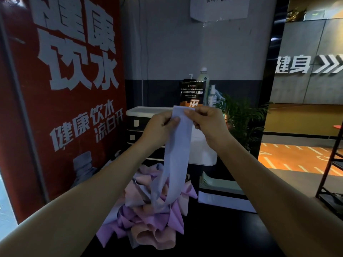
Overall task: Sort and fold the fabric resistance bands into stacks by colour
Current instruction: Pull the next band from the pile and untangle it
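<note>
A pale blue-lavender fabric band hangs in the air in front of me. My left hand pinches its top left edge and my right hand pinches its top right edge. The band's lower loop reaches down into a tangled pile of bands on the dark table. That pile mixes purple, pink, peach and pale blue bands. To the right of the pile lies a flat stack of pale green folded bands, next to a white folded piece.
A white drawer unit stands behind the pile, with a black sachet and bottles on it. A red poster board fills the left. A green plant and a dark rack are at the right.
</note>
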`<state>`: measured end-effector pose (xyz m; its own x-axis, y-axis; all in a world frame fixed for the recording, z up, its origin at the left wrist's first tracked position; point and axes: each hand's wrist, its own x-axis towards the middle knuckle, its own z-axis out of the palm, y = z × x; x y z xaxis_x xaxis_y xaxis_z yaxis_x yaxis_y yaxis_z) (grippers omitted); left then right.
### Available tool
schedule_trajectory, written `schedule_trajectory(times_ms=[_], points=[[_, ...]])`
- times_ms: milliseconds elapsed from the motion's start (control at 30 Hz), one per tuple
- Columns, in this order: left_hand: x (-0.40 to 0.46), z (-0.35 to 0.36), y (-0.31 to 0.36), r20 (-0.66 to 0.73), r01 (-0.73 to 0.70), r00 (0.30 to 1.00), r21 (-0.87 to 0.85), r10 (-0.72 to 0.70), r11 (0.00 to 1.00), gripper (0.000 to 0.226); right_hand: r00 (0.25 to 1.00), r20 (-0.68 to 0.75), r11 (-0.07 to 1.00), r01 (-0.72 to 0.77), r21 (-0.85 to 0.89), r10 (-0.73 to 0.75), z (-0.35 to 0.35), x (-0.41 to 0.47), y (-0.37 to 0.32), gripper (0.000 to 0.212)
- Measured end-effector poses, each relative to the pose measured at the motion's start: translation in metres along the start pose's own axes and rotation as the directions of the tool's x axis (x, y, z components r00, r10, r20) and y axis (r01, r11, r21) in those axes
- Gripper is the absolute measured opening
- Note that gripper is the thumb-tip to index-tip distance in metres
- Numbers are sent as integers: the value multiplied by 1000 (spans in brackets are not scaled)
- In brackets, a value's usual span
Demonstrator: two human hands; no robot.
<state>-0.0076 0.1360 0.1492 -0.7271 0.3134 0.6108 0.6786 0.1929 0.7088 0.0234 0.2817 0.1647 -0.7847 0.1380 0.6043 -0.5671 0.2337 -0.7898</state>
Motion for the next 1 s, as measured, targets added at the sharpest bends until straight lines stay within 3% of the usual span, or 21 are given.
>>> schedule_trajectory(times_ms=[100,167,267,400,533,667,800,933,1000], points=[[11,3,13,17,123,992,-192,-122,974,21,999,-44,999,-7,43,9,-8,5,-7,20],[19,9,20,5,194,979,-350,-205,916,22,995,-18,989,-91,115,94,-12,4,-5,29],[26,18,27,-15,234,955,-573,-295,785,20,964,141,966,-240,95,226,-14,-3,8,28],[28,17,26,65,299,923,-742,-379,600,27,911,310,962,-267,-55,271,-13,-12,34,41],[29,6,17,97,320,929,-693,-356,646,38,820,462,925,-380,-2,337,-10,-26,50,23],[18,-6,1,67,347,882,-763,-467,545,61,793,447,886,-463,1,414,-16,-31,61,15],[4,-5,-18,-19,437,809,-649,-587,623,28,783,446,899,-405,-164,434,-25,-34,67,19],[-10,-4,-35,2,453,810,-637,-586,624,46,733,493,881,-340,-329,468,-30,-45,77,16],[-16,-2,-36,27,515,800,-544,-599,663,36,732,486,877,-358,-321,477,-34,-51,86,15]])
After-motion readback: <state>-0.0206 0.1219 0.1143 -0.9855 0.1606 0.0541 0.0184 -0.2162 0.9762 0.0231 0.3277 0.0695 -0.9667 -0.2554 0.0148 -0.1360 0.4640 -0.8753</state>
